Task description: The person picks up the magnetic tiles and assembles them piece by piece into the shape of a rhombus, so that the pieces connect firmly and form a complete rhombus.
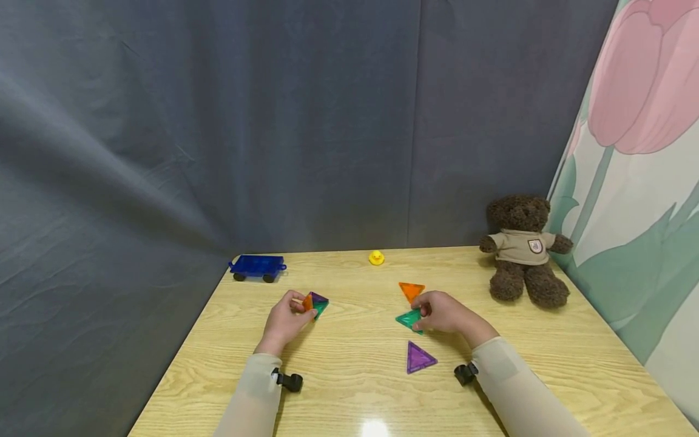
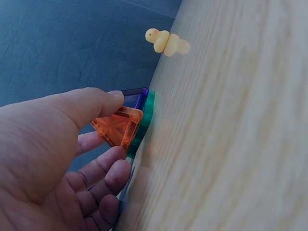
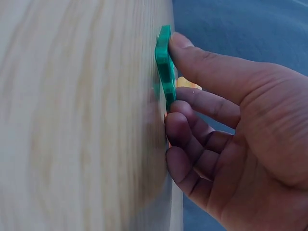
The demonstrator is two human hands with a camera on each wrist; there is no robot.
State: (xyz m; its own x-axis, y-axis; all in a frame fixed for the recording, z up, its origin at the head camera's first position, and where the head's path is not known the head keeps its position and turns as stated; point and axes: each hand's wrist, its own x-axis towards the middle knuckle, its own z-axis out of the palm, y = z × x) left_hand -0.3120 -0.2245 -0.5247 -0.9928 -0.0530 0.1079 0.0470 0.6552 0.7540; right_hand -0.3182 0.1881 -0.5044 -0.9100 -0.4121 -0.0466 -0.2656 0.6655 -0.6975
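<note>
On the left, my left hand (image 1: 283, 325) holds a small cluster of joined triangular magnetic tiles. The left wrist view shows its orange tile (image 2: 117, 128) tilted up, a purple tile (image 2: 134, 99) behind, and a green tile (image 2: 147, 115) along the tabletop. That hand's thumb lies at the top of the cluster, with fingers by the orange tile. My right hand (image 1: 445, 312) pinches the edge of a separate green triangular tile (image 1: 406, 318), which is at the table surface. Just beyond it lies an orange triangular tile (image 1: 409, 289); nearer me is a purple one (image 1: 419, 358).
A blue toy wagon (image 1: 256, 265) stands at the table's back left, and a yellow rubber duck (image 1: 376, 258) at the back middle. A brown teddy bear (image 1: 521, 249) sits at the back right. Behind the wooden table (image 1: 349, 388) hangs a dark curtain (image 1: 327, 121).
</note>
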